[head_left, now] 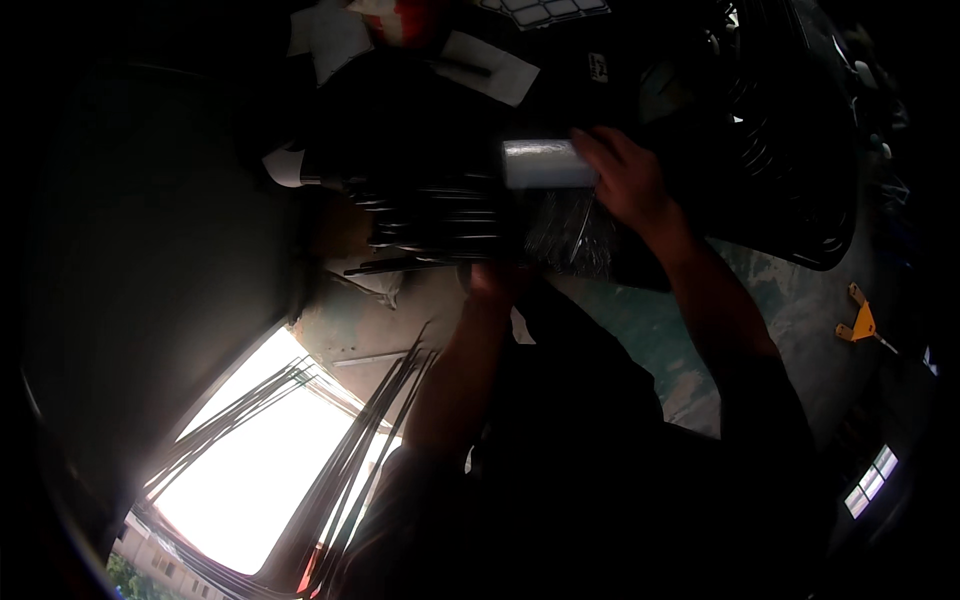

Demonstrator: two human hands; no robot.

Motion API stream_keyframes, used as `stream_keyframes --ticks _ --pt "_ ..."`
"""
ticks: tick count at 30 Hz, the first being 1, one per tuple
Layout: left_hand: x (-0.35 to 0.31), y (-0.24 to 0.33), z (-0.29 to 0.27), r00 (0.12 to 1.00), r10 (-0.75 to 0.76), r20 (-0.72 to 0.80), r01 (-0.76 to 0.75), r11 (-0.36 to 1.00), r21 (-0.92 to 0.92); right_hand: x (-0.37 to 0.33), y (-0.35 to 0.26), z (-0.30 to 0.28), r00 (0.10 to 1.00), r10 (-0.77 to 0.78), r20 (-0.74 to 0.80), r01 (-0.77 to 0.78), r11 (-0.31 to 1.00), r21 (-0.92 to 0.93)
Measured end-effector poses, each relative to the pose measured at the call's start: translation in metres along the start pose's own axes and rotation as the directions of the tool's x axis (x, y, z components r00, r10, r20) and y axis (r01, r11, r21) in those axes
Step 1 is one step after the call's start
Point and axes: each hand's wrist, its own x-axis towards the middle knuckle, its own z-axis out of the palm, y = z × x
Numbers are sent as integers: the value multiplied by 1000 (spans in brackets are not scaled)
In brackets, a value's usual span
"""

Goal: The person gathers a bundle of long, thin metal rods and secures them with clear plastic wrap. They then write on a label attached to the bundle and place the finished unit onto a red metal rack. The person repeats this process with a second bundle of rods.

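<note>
A roll of clear stretch film (545,166) is gripped at its right end by the right hand (630,182); wrinkled film (572,235) is seen just below it. A bundle of thin black rods (440,215) is located to the left. The left hand (498,283) is positioned near the bundle's right end; its grip cannot be determined, the fingers being obscured.

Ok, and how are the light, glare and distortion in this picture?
In the head view, most of the scene is very dark, the left hand mostly lost in shadow; there too, the bright opening at lower left is burnt out to white, glare lies along the silvery roll in the right hand, and edges bend toward the rim.
</note>
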Motion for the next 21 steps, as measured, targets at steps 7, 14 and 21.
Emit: stream_keyframes --ticks 7,14,21 --pt "63 18 22 974 -36 223 89 969 -232 -12 9 -12 983 85 160 -83 996 -15" --pt "88 9 39 948 -51 314 141 952 -272 4 0 -22 876 241 417 -281 959 37" --pt "75 0 25 950 -41 309 132 951 -281 -26 -18 -17 826 321 463 -476 838 267"
